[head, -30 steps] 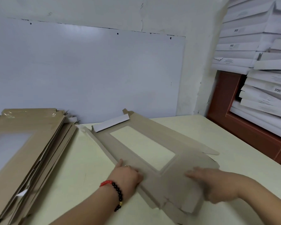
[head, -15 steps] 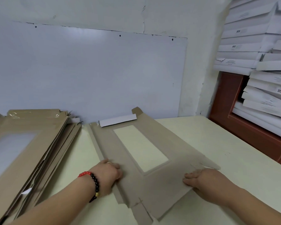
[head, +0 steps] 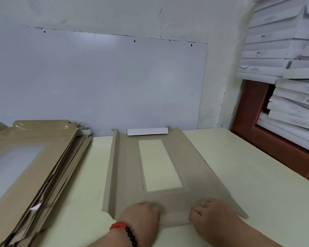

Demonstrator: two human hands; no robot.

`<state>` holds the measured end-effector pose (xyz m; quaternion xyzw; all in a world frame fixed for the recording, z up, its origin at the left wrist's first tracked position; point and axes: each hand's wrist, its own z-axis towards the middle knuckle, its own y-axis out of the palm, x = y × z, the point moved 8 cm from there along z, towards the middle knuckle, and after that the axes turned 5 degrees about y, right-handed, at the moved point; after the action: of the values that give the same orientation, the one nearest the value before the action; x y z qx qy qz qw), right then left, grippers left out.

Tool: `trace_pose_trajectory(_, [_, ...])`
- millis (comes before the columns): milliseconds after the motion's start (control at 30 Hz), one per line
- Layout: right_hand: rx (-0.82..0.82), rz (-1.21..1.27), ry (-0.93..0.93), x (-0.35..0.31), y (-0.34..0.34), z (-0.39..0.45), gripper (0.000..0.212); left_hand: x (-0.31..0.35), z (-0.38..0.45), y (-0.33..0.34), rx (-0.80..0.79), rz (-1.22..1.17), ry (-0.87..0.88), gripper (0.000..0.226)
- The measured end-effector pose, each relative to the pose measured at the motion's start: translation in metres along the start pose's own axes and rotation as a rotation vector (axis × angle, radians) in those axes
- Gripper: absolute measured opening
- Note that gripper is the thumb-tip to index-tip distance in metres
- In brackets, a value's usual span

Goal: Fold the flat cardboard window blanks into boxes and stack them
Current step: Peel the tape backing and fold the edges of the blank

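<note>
Cardboard, thin and brown, lies flat on the pale bench (head: 239, 175): one window blank (head: 128, 175) squared up in front of the person, its left flap raised along a crease. Both hands press down on its near edge, left hand (head: 141, 216) and right hand (head: 212, 214), fingers bent but gripping nothing I can see. It looks light, springy and easy to crumple near the film window, so I'd hold it by the scored flaps. More blanks (head: 34, 166) are piled to the left

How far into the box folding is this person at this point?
Early. No folded kraft box shows. One blank lies on the table, its left flap raised; left hand and right hand press its near edge. The stack of flat blanks waits.
</note>
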<state>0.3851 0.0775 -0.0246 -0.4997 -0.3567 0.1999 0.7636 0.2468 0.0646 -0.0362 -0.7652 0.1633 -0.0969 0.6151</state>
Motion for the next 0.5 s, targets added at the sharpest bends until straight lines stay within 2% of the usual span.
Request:
trace_pose_trajectory(33, [0.015, 0.027, 0.003, 0.001, -0.006, 0.001, 0.010, -0.002, 0.000, 0.000, 0.009, 0.011, 0.003, 0.027])
trace_pose_trajectory(100, [-0.055, 0.115, 0.045, 0.008, -0.010, 0.002, 0.015, -0.008, -0.002, 0.000, 0.023, 0.022, 0.005, 0.025])
trace_pose_trajectory(233, [-0.308, 0.355, 0.253, 0.044, 0.005, 0.003, 0.027, -0.028, 0.000, -0.012, 0.062, -0.022, -0.013, 0.022])
trace_pose_trajectory(367, [-0.379, 0.587, 0.409, 0.072, 0.016, 0.018, 0.023, -0.052, 0.007, -0.020, 0.118, -0.271, -0.091, 0.021])
trace_pose_trajectory(433, [-0.373, 0.780, 0.515, 0.082, 0.024, 0.023, 0.021, -0.061, 0.010, -0.020, 0.170, -0.376, -0.150, 0.019])
trace_pose_trajectory(500, [-0.353, 0.854, 0.601, 0.091, 0.032, 0.025, 0.025, -0.068, 0.013, -0.019, 0.215, -0.419, -0.216, 0.020])
